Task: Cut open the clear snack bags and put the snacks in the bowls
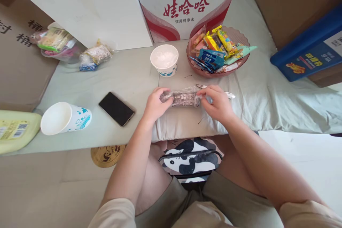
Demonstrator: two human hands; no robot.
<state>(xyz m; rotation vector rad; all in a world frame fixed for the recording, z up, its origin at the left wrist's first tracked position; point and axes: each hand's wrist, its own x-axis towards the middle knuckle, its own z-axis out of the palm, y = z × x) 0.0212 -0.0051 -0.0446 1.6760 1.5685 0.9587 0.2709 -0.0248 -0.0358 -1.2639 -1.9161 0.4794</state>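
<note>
From where I stand, the person's left hand grips one end of a clear-wrapped dark snack packet, while the right hand pinches the other end; the packet lies crosswise between them, near the front edge of the cloth-covered table; just beyond stands a white paper cup, beside a pink translucent bowl heaped with wrapped snacks; a black smartphone lies past the left hand.

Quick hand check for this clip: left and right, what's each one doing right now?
Left hand: closed, holding the left end of the plastic-wrapped packet.
Right hand: closed, pinching the packet's right end.
</note>
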